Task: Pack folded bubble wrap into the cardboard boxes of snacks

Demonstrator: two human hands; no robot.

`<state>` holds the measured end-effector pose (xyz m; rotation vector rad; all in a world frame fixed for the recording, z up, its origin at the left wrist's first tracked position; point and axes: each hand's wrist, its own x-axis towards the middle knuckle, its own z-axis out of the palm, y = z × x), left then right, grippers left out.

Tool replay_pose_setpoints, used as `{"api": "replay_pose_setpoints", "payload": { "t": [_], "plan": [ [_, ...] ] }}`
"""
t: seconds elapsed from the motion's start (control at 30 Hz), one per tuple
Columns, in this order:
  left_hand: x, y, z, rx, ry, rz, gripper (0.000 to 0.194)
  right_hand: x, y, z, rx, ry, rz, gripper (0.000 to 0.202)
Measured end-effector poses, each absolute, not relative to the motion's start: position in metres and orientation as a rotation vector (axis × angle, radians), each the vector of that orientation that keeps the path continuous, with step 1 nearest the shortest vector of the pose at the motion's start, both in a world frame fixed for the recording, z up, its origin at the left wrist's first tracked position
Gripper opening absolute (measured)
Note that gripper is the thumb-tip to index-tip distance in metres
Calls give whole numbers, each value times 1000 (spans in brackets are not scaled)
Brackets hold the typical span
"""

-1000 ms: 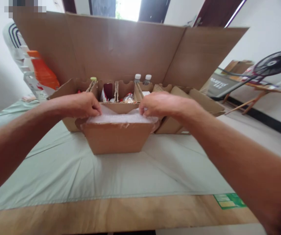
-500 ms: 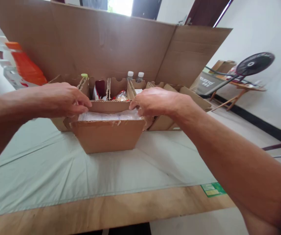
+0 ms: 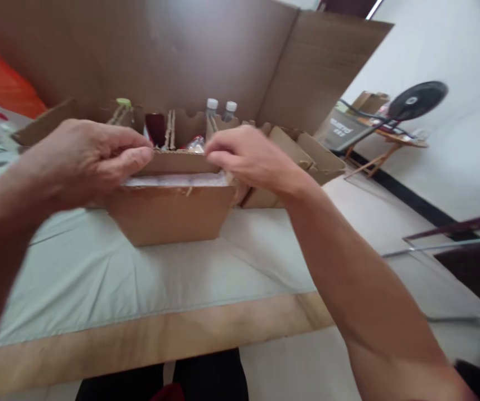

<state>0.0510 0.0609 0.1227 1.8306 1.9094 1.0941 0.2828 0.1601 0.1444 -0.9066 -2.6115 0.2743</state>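
A small open cardboard box (image 3: 170, 217) stands on the green cloth, with clear plastic wrap (image 3: 177, 180) inside. My left hand (image 3: 101, 156) is closed at the upper left of this box, thumb and fingers pinched near the far wall's edge. At the same wall's right end, my right hand (image 3: 240, 150) has its fingers closed on the cardboard edge. Behind are cardboard compartments (image 3: 189, 127) holding a dark red item (image 3: 155, 129), a clear wrapped packet (image 3: 196, 145) and bottles with white caps (image 3: 212, 104).
A tall cardboard panel (image 3: 173, 61) rises behind the compartments. An orange-wrapped bottle (image 3: 5, 78) is at far left. The table's wooden front edge (image 3: 160, 337) crosses below the green cloth (image 3: 173, 278). A black fan (image 3: 418, 101) and small wooden table (image 3: 394, 139) stand at right.
The view has tilted down and shifted, so the boxes sit higher and further left. Both hands have risen slightly against the small box, and their fingers look more tightly closed.
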Motion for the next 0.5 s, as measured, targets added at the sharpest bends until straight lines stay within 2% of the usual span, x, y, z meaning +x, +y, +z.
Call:
{"api": "replay_pose_setpoints", "payload": {
  "t": [0.03,0.07,0.17,0.27,0.33,0.5],
  "plan": [
    [57,43,116,1866,1975,1200,23,298,150,140,-886,-2418,247,21],
    [65,27,104,1926,2054,1463,27,313,141,130,-887,-2239,253,20],
    [81,-3,49,1648,2015,2086,47,346,125,77,-966,-1864,427,18],
    [75,-2,-5,1369,1925,2042,70,352,122,20,-984,-1789,717,51],
    [63,8,-24,1307,1788,1920,76,342,124,-3,-943,-1795,850,67],
    [46,35,-24,1314,1587,1868,71,310,130,-8,-826,-1785,910,70]
  ]
}}
